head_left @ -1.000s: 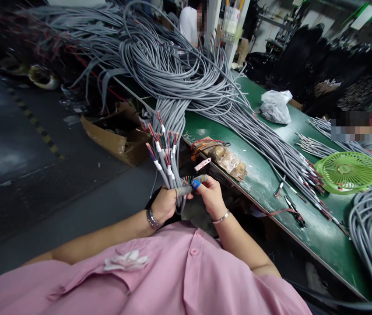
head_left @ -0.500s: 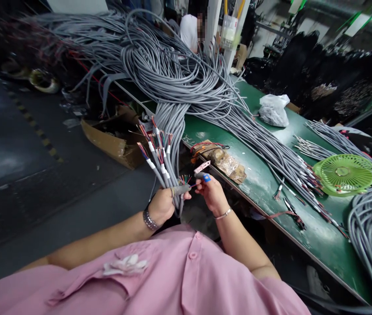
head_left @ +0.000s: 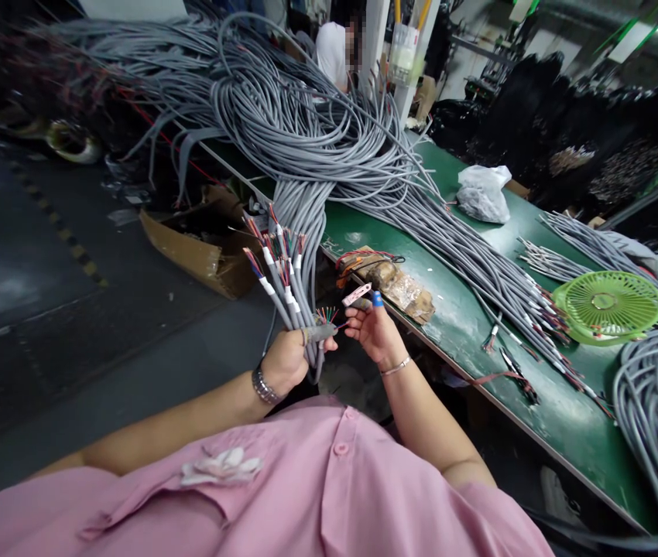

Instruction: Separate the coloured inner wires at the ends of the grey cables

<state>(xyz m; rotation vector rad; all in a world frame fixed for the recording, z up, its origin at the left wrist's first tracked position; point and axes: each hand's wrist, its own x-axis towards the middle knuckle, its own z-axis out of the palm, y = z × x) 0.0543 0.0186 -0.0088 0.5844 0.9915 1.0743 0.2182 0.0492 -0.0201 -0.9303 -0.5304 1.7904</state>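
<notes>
My left hand is closed around a bundle of grey multi-core cables. Their stripped ends fan upward, showing thin coloured wires and white bands. A grey wrap covers my left thumb, which lies across the cables beside a small spray of coloured wires. Close on its right is my right hand, fingers curled at a thin dark wire from the bundle. The right thumb, with blue tape on its tip, is raised. A pink-and-white strip shows just beyond the fingers; whether I hold it is unclear.
Coiled grey cables cover much of the green table. On it are a wrapped brown block, cutters, a green fan and a plastic bag. A cardboard box stands below, left. A person is behind.
My right thumb has lifted from the index finger and now points up. The right fingers stay by the wire. My left hand keeps its grip on the cables.
</notes>
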